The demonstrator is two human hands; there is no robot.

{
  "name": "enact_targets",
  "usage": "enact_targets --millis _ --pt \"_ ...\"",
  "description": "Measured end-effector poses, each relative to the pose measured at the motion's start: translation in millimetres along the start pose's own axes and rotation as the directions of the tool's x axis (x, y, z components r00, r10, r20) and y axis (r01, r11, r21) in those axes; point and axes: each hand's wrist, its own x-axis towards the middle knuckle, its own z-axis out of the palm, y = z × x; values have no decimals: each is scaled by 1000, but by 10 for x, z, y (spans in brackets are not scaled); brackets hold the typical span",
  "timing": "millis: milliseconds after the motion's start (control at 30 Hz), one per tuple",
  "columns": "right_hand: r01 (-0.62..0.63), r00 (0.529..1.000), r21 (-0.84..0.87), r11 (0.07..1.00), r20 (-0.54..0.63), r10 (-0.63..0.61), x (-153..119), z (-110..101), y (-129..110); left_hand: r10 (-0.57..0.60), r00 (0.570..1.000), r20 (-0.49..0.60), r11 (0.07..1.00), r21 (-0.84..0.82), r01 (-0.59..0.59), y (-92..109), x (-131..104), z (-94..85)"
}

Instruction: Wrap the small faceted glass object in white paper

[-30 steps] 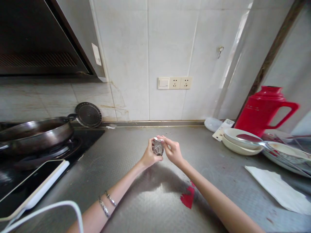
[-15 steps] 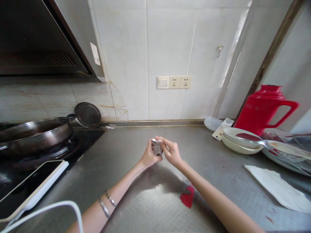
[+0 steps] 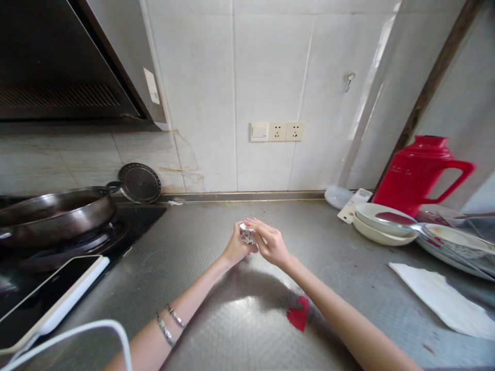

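Over the desk (image 3: pixel 185 232), the left hand (image 3: pixel 235 247) and right hand (image 3: pixel 274 246) hold a shiny silvery piece (image 3: pixel 246 235) (partly hidden) between them, a red scrap (image 3: pixel 297 314) lying nearer the camera.

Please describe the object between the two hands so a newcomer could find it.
Look at the metal counter. Over it, the left hand and right hand surround a small silvery object; its shiny, creased surface distinguishes it from both hands.

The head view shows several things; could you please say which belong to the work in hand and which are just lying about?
In use: left hand, right hand, silvery object between them.

Apparently lying about: pan, phone, red flask, stacked white dishes, white sheet, red scrap.
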Motion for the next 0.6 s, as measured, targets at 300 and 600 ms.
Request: enact_targets --millis 300,600 --pt "-353 922 15 935 -162 351 29 -17 52 -62 995 -76 995 78 68 194 -93 41" --pt "119 993 -90 989 3 -120 -41 6 27 33 998 -45 996 84 -30 14 5 -5"
